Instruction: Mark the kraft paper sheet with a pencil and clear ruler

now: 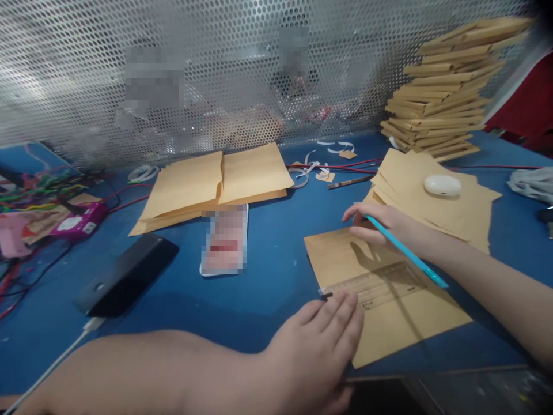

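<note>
A brown paper sheet point(415, 317) lies on the blue table point(268, 271) in front of me. A clear ruler point(380, 285) rests across it. My left hand point(322, 346) lies flat, its fingertips pressing the ruler's left end. My right hand point(384, 227) holds a teal pen point(404, 249), with the fingers at the sheet's upper edge and the pen's far end pointing back toward my arm.
More brown sheets point(436, 202) lie to the right with a white oval case point(442, 185) on top. Folded envelopes point(444, 86) are stacked at the back right, flat envelopes point(216, 181) at the middle. A black power bank point(127, 274), a phone point(224, 239) and cables point(38, 196) lie left. A perforated metal screen point(237, 69) stands behind.
</note>
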Motion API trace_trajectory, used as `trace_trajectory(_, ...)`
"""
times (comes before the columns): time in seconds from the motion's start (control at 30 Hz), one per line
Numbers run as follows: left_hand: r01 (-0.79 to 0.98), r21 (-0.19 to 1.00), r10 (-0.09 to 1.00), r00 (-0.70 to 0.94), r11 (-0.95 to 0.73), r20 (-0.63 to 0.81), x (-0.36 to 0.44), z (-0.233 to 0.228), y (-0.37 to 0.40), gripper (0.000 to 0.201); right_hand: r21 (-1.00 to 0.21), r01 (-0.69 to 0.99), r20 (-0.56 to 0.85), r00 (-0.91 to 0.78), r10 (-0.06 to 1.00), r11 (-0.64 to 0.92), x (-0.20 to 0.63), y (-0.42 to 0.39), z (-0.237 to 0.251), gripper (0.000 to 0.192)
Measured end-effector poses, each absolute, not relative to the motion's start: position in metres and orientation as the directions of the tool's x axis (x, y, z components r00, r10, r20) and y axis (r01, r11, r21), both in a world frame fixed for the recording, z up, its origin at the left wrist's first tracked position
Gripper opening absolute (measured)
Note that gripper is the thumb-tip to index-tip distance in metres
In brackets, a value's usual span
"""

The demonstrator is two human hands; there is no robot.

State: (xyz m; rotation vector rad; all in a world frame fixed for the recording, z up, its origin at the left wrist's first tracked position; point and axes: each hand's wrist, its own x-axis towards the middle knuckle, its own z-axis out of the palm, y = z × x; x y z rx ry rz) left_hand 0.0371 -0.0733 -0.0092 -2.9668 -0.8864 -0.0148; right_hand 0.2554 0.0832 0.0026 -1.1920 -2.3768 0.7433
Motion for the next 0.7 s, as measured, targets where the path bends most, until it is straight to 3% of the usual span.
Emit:
trace_trajectory(0.2,0.549,-0.027,0.549,0.836,-0.835,0.015,0.037,-0.009,-0.072,0.069,-0.627,0.567,0.178,-0.562,0.808,0.533,0.259,0.09,-0.009,0.019)
trace_trajectory(0.43,0.55,-0.029,0.548,0.835,-0.835,0.046,0.036,-0.012,-0.072,0.068,-0.468,0.61,0.368,-0.524,0.768,0.64,0.254,0.099,-0.015,0.016)
trace_trajectory(0.7,0.533,-0.073,0.527,0.846,-0.843,0.081,0.035,-0.013,-0.073,0.063,-0.405,0.653,0.41,-0.496,0.765,0.64,0.25,0.101,-0.018,0.022)
